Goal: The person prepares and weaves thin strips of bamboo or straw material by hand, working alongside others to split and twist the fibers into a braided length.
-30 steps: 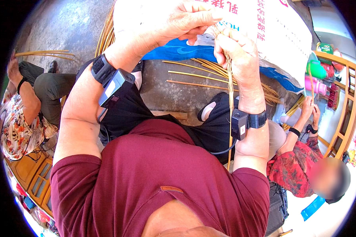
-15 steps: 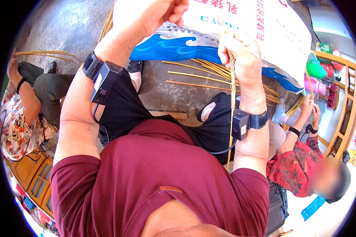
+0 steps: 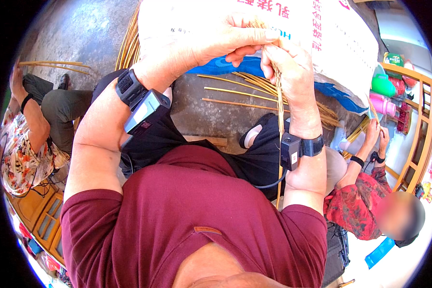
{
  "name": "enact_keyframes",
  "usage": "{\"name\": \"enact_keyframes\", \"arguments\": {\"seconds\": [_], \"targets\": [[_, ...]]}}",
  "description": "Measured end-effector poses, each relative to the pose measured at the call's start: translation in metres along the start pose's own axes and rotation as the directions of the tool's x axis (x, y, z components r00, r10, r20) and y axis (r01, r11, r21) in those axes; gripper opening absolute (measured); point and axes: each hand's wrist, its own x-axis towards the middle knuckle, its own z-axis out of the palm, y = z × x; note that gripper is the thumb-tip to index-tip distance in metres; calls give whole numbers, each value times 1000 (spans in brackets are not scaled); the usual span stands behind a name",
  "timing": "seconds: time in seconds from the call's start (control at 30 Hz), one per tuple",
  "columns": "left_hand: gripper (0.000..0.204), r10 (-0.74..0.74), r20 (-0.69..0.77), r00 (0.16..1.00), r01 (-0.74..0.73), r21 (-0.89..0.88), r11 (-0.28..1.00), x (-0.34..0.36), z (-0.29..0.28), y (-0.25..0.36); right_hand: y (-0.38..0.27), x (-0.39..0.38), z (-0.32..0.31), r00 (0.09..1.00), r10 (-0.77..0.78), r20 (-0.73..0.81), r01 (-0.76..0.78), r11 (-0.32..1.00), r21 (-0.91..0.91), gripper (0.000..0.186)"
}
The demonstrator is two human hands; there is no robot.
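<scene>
My right hand (image 3: 293,67) is closed round a narrow bundle of tan straw (image 3: 279,98). It looks twisted or plaited near the fist, and one long stem hangs past my wrist towards my lap. At the upper end of the bundle my left hand (image 3: 242,41) meets the right, thumb and fingers pinching the frayed straw tips; its fingertips are partly hidden. Both hands are over a white sack (image 3: 192,21) with a blue wave print, spread in front of me.
Loose yellow stalks (image 3: 245,103) lie on the concrete floor (image 3: 187,125) by my feet, with another bunch (image 3: 129,41) left of the sack. One person in a floral top (image 3: 29,153) sits left, holding stalks. Another in a red patterned shirt (image 3: 357,204) handles straw at right, near a wooden rack (image 3: 425,129).
My left hand has come down and right from above the sack to the straw tips, closing on them beside my right hand. The right hand keeps its grip, nearly still.
</scene>
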Motion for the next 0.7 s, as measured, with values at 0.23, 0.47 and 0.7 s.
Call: {"name": "enact_keyframes", "arguments": {"seconds": [0.23,0.47,0.7], "targets": [[29,11,-21,1000,-12,-42,999,-1,1,-1,-4,-1,3,1000,-8,28,4,994,108,28],[29,-49,-40,998,46,-58,997,0,2,-3,2,0,-2,999,2,44,-9,985,171,53],[26,-56,-52,997,53,-61,997,-1,3,0,0,1,-2,1000,1,28,-1,1000,16,22]]}}
